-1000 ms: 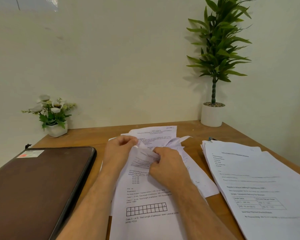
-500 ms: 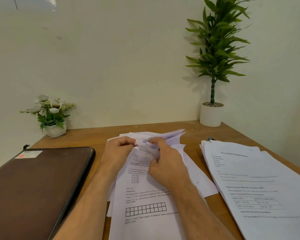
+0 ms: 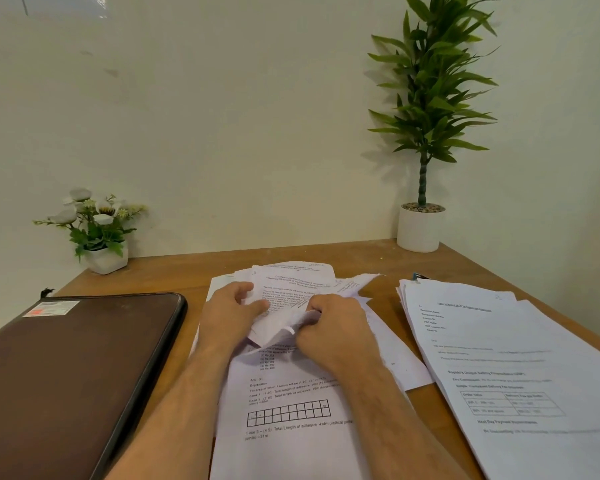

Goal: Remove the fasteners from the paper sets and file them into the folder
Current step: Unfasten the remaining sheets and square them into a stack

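Both hands work at the top of the middle paper set [image 3: 291, 393], which lies on the wooden surface [image 3: 174, 278] straight ahead of the person. The left hand [image 3: 227, 315] has its fingers curled onto the upper sheets, the thumb pressing a folded-back page; its grip holds the paper. The right hand [image 3: 333, 327] is closed tight, pinching a crumpled, bent corner of the same set between thumb and fingers. Whatever fastener sits at that corner is hidden inside the fold and behind the fingers, so it cannot be made out. The print on the upper pages is too small and blurred to read; lower down a row of boxes and a few lines of text are legible only in part, and the sheet's bottom edge is cut off by the frame.

To the left lies the dark brown folder [image 3: 66, 375], closed, with a label at its far corner; its near part runs out of view. To the right sits a second stack of papers [image 3: 520, 368], fanned unevenly, with a small dark clip [image 3: 417, 276] just peeking past its far corner. A small flower pot [image 3: 97, 230] and a tall potted plant [image 3: 426, 133] stand against the wall.
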